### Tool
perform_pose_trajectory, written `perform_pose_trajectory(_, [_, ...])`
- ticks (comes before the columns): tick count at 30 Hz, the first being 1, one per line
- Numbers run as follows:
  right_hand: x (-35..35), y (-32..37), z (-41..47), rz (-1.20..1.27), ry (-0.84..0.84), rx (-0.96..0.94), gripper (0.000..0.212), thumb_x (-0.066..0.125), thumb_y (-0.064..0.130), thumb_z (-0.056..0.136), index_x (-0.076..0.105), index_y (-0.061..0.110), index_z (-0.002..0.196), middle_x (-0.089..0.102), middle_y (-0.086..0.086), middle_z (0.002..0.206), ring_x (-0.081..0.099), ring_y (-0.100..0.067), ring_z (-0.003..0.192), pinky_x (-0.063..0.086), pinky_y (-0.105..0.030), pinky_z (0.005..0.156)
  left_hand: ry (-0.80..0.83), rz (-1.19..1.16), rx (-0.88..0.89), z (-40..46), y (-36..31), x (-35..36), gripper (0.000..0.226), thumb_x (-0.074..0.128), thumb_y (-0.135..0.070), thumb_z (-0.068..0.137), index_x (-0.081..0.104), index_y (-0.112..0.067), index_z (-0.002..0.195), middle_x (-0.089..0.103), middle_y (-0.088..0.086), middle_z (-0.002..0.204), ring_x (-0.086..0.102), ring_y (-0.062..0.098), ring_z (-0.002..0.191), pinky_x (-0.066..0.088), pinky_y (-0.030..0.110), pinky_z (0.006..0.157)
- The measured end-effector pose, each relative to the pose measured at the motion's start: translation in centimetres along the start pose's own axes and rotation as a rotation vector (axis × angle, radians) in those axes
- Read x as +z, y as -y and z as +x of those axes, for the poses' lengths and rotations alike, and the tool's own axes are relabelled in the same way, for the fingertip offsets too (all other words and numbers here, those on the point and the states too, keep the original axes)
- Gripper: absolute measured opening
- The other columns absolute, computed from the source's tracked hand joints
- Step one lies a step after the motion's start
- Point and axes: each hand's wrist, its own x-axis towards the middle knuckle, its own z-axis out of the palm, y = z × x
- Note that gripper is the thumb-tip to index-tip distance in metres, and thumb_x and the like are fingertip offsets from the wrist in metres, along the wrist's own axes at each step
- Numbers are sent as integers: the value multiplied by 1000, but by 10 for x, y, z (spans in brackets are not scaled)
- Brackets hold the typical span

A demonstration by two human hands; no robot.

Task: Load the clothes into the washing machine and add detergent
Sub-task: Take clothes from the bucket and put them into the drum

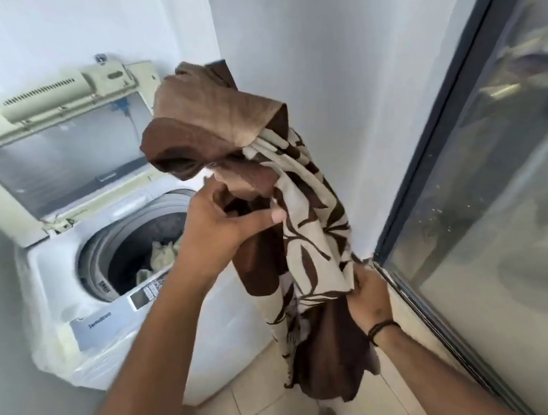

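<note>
Head view: a top-loading washing machine (72, 315) stands on the tiled floor (270, 411) in the left corner of a narrow white-walled room, its body wrapped in clear plastic film. Its lid (62, 154) is raised and leans back toward the wall, the yellowed underside and grey window facing forward. The round drum (139, 248) is open at the top of the machine, and pale, crumpled clothes (164, 251) already lie in its bottom. A grey control panel (107, 321) with a small label runs along the machine's front edge.

The left hand (220, 227) is held above the machine's right front corner, fingers and thumb curled round the upper part of a brown and cream patterned cloth (309, 223), gripping it. The cloth's plain brown top bunches up above this hand, in front of the wall corner, and the leaf-patterned length hangs down beside the machine's right side, outside the drum. The right hand (368, 299), with a black band (382, 328) on its wrist, grasps the cloth lower down, fingers closed on a gathered fold, close to the frame of a glass door (487, 181) that fills the right side. The cloth's lower end hangs loose below this hand, just above the floor tiles
</note>
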Motion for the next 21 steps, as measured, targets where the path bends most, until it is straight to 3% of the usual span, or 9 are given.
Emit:
perform_pose_trajectory(2, [-6, 37, 30, 36, -48, -137, 13, 69, 6, 86, 66, 17, 80, 67, 6, 74, 61, -12, 76, 35, -21, 55, -55, 67, -33, 6, 10, -23, 68, 94, -17, 62, 63, -8, 122, 72, 5, 120, 66, 21, 117, 50, 53, 105])
perform_pose_trajectory(5, [-13, 115, 75, 130, -126, -294, 15, 58, 8, 95, 69, 9, 86, 64, 2, 73, 55, -17, 66, 28, -22, 55, -138, 120, -49, 8, 26, -51, 73, 94, -18, 62, 61, -14, 127, 71, 0, 124, 63, 17, 122, 48, 50, 107])
perform_pose_trajectory(8, [-7, 195, 109, 236, -165, -475, 24, 53, 19, 97, 75, 11, 96, 74, -6, 84, 65, -20, 76, 43, -30, 66, -172, 148, -61, 7, 32, -64, 74, 92, -13, 66, 59, -15, 132, 69, -4, 127, 62, 12, 123, 50, 36, 100])
perform_pose_trajectory(11, [16, 267, 118, 386, -79, -608, 28, 51, 25, 95, 76, 18, 103, 75, -3, 93, 70, -23, 90, 54, -41, 83, -177, 176, -51, 11, 40, -72, 66, 91, -16, 69, 61, -17, 129, 71, -4, 123, 63, 12, 121, 49, 34, 98])
perform_pose_trajectory(14, [54, 327, 108, 454, 184, -742, 29, 51, 23, 94, 75, 11, 105, 74, 1, 96, 68, -19, 95, 53, -42, 88, -300, 217, -24, 29, 53, -85, 50, 91, -28, 70, 69, -10, 111, 76, 3, 104, 70, 10, 104, 54, 33, 90])
perform_pose_trajectory(16, [73, 351, 97, 429, 504, -791, 29, 56, 17, 95, 73, 6, 115, 72, 5, 103, 66, -10, 100, 51, -29, 95, -445, 188, -23, 45, 63, -99, 40, 87, -28, 77, 70, -4, 105, 77, 5, 93, 73, 12, 92, 58, 30, 80])
perform_pose_trajectory(18, [88, 361, 89, 447, 789, -760, 32, 66, 9, 93, 67, 1, 124, 71, -6, 120, 65, -11, 112, 48, -25, 103, -611, 100, -102, 57, 73, -124, 18, 76, -18, 89, 71, -5, 99, 76, 4, 83, 74, 18, 80, 60, 30, 64])
perform_pose_trajectory(19, [94, 363, 89, 466, 850, -737, 34, 70, 7, 90, 67, 1, 123, 70, -8, 121, 66, -13, 114, 50, -27, 103, -674, 44, -152, 63, 79, -140, 6, 71, -11, 92, 71, -6, 89, 74, 6, 76, 72, 21, 73, 58, 28, 57])
perform_pose_trajectory(21, [103, 358, 94, 493, 774, -754, 30, 75, 11, 87, 71, 5, 116, 74, -5, 113, 70, -13, 106, 54, -32, 99, -791, -17, -216, 71, 91, -169, 25, 65, -2, 92, 70, -12, 69, 67, 11, 65, 65, 20, 60, 53, 25, 49])
